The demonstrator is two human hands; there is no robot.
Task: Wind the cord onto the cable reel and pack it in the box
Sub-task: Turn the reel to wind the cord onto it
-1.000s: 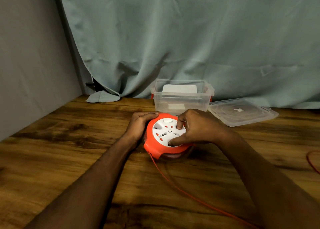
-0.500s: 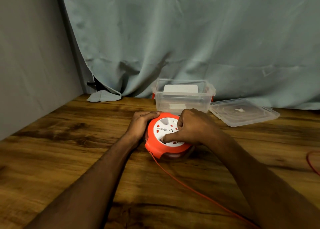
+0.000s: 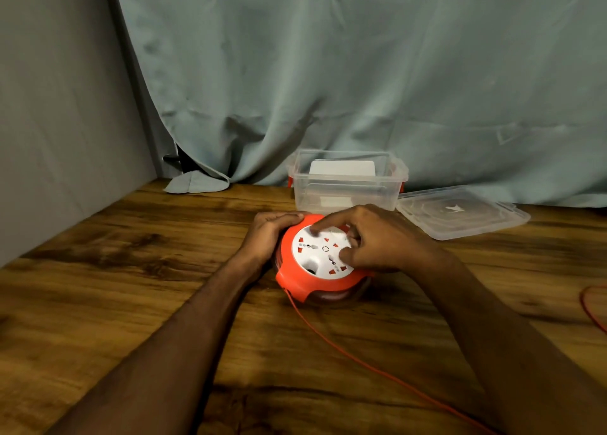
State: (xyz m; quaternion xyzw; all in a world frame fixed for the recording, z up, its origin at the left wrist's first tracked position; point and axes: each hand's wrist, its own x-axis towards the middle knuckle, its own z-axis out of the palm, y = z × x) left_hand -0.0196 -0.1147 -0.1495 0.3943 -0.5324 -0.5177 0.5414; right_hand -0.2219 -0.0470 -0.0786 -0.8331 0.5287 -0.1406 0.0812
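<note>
A grey wall [image 3: 49, 122] closed the left side of the scene, and a pale blue-green curtain [image 3: 361, 73] hung across the far side, one corner lying on the wooden table [image 3: 115, 286]. The left hand [image 3: 267, 234] gripped the left side of the orange cable reel [image 3: 295, 280], fingers curled round its far-left rim. The reel sat on the table near the middle, its white socket face [image 3: 320, 254] turned up. The right hand [image 3: 377, 237] lay over the right part of that face, forefinger stretched to its far edge and thumb pressed on its near-right part, the other fingers bent; whether they pinched a knob could not be told. The orange cord [image 3: 361, 362] left the reel's near-left edge and ran toward the near right, with a further loop at the right edge. Just beyond the reel stood the clear plastic box [image 3: 345, 188], open, with a white card showing at its far wall. Its clear lid [image 3: 460, 211] lay flat to the right, touching or almost touching the box.
</note>
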